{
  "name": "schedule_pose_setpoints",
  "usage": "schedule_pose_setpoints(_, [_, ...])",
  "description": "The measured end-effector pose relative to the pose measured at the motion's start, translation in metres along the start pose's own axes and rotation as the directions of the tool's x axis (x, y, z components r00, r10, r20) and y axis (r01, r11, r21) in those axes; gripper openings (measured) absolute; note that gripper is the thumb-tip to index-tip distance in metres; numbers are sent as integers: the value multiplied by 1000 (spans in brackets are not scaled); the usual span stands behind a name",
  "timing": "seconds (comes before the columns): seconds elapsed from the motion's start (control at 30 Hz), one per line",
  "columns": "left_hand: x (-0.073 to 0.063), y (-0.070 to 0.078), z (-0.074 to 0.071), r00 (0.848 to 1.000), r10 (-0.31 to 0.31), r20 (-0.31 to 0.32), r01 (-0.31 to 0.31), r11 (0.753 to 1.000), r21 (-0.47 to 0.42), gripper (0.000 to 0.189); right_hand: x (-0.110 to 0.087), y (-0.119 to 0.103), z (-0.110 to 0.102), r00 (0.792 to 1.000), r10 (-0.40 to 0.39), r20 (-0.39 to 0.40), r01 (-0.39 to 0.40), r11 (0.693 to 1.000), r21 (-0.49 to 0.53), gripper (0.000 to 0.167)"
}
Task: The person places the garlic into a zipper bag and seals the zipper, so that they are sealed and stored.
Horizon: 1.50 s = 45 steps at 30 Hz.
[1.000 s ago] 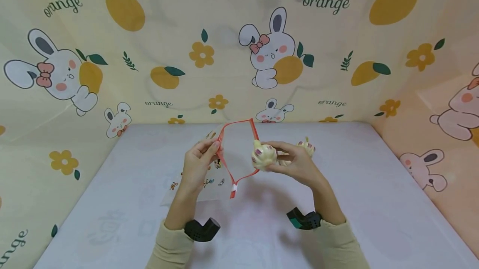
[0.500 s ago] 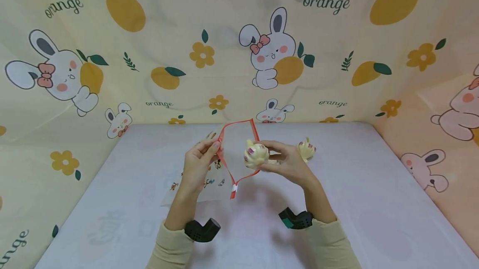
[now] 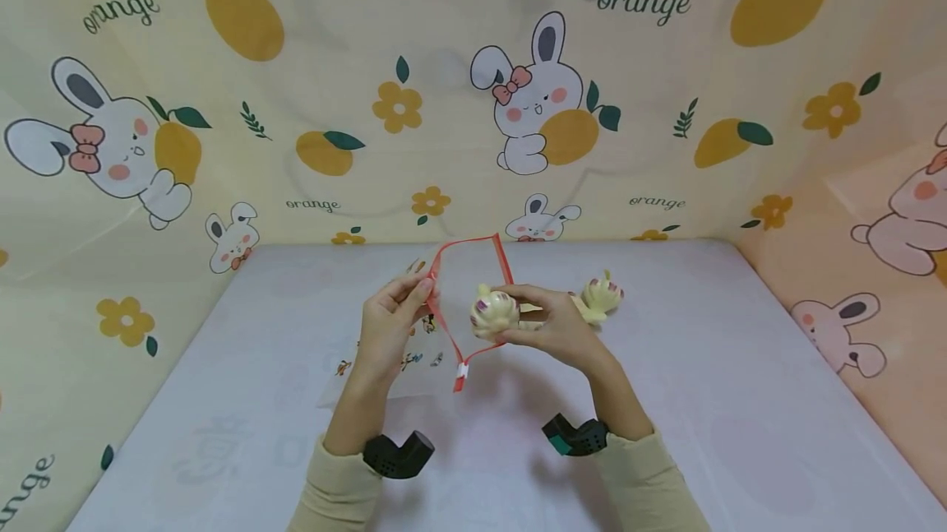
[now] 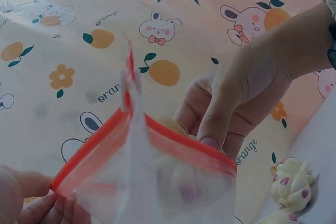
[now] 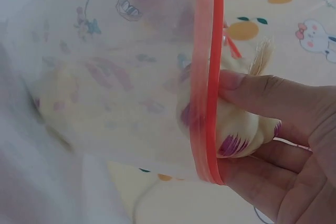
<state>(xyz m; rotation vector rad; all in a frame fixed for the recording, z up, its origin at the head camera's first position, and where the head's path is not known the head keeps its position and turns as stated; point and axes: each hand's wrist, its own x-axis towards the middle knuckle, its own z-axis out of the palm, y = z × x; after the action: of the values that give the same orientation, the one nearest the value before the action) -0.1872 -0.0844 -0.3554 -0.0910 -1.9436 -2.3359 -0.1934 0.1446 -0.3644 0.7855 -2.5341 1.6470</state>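
**Garlic bulb [image 3: 493,314] carried leftward to the bag's mouth**

Left hand [image 3: 390,318] pinches the rim of the red-edged zip bag [image 5: 217,40]. To that hand's right, the bulb overlaps the open mouth, stalk upward; its depth is unclear. Right hand [image 3: 555,328], nearer, grips it; more garlic bulbs [image 3: 602,295] lie beyond. Below: white-covered table [image 3: 740,417]; behind: bunny-print cloth [image 3: 325,88].

Wrist views look dim; soft shadows mark the table [image 3: 740,417].
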Motion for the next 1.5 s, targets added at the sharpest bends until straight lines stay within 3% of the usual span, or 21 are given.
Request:
schedule_pose_setpoints(0.2, [0, -1, 0, 1000, 6, 6, -6, 1000, -7, 26, 0, 0, 0, 1000, 17, 2, -17, 1000, 9, 54])
schedule_pose_setpoints(0.4, [0, -1, 0, 1000, -19, -6, 19, 1000, 2, 25, -1, 2, -2, 1000, -15, 12, 15, 1000, 0, 54])
schedule_pose_setpoints(0.7, [0, -1, -2, 999, -41, -6, 42, 998, 39, 28, -2, 5, -11, 998, 48, -52, -45, 998, 54, 47])
schedule_pose_setpoints(1.5, [1, -1, -1, 999, -44, -5, 44, 998, 33, 27, 2, 32, -22, 983, 90, -160, -80, 995, 64, 42])
